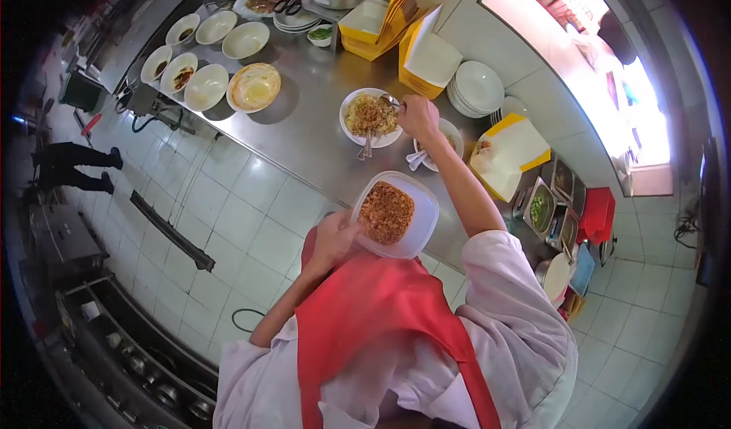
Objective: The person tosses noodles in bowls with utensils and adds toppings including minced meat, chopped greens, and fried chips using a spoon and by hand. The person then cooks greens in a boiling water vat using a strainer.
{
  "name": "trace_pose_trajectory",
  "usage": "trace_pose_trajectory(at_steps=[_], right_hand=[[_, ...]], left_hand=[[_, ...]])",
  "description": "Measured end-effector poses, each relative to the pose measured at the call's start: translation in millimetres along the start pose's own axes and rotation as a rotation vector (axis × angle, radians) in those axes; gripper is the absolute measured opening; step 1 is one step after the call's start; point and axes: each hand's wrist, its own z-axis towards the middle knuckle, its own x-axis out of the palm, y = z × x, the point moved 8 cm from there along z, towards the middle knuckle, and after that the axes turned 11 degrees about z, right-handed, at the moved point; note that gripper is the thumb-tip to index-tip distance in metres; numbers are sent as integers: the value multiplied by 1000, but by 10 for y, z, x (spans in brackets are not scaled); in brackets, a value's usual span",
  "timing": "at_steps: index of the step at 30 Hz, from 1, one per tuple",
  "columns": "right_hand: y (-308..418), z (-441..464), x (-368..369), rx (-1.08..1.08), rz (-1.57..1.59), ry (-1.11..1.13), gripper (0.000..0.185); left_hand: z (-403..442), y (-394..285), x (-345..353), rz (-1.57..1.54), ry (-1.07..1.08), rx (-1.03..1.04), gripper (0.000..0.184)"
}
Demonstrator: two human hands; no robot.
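- Head view: a steel table (308, 117) runs along a tiled wall (525, 85) with a bright hatch (651, 117); pale tiles cover the floor (221, 189).
- Seven cream bowls (205, 88) stand towards the table's left end, several with dark sauce inside.
- Along the wall edge are yellow boxes (365, 47) with white linings and a stack of white plates (481, 85); towards the right end, a metal pan holds chopped greens (539, 210).
- Left hand (335, 237): fingers closed on the side of a translucent container (423, 229), held at the table's near edge, before a red apron (373, 296).
- Right hand (419, 118): fingers bunched round the handle of a spoon (389, 100), whose head is at the rim of a white bowl (343, 117). The two hands are well apart.
- That bowl sits between the near and wall edges, filled with pale, strand-like food (362, 114) under brown crumbs; further cutlery (365, 149) rests over its near rim.
- Inside the container, reddish-brown crumbly topping (386, 213) gathers on one side, leaving the other bare.
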Motion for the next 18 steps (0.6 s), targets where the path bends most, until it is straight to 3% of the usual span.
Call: trace_pose_trajectory(at_steps=[6, 8, 9, 11, 13, 15, 16, 18], right_hand=[[40, -112, 79, -93, 19, -126, 12], [84, -204, 36, -103, -35, -189, 12], [134, -214, -54, -111, -90, -252, 13], [97, -238, -231, -52, -71, -242, 12], [37, -424, -393, 29, -48, -236, 12], [17, -597, -701, -50, 381, -289, 9], [-14, -755, -787, 23, 556, -249, 7], [78, -1154, -980, -4, 620, -128, 6]], left_hand=[[-50, 20, -105, 126, -45, 2, 13], [-45, 39, -73, 262, 16, -102, 33], [-20, 3, -61, 270, 15, -95, 33], [-65, -97, -4, 196, -4, 32, 33], [-113, -82, -3, 270, 7, 17, 32], [-57, -111, 55, 344, 28, 46, 30], [-52, -63, 73, 302, 27, 49, 25], [-65, -37, 204, 122, 49, -16, 22]])
